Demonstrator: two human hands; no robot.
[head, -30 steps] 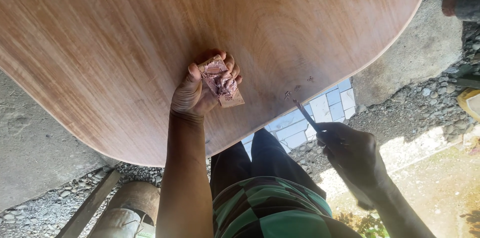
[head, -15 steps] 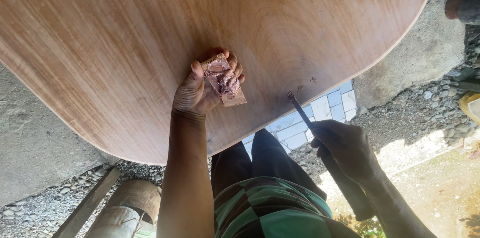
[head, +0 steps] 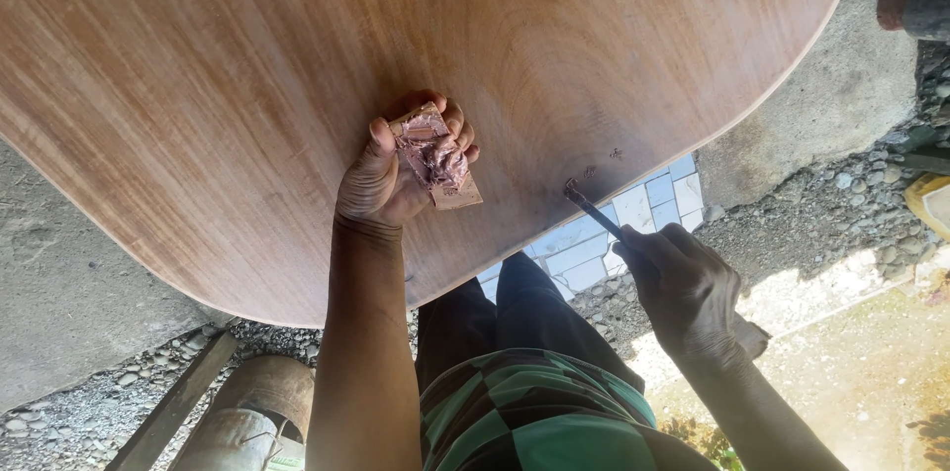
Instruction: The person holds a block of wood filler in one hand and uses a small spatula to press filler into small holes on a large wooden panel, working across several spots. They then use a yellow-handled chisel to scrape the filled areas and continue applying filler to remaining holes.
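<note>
Putty knife (head: pixel 592 210) tip on wooden board (head: pixel 297 65), right hand (head: pixel 683 288) fingers clamped, left hand (head: pixel 391 179) gripping putty block (head: pixel 435 158)

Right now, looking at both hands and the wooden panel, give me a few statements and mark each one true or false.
1. The left hand holds a small board smeared with pinkish filler. True.
2. The right hand is empty. False: it holds a thin tool.
3. The tool's tip meets the wooden panel near its lower right edge. True.
4. The panel has sharp square corners. False: its visible corners are rounded.
5. Gravel lies on the ground at the right. True.
</note>
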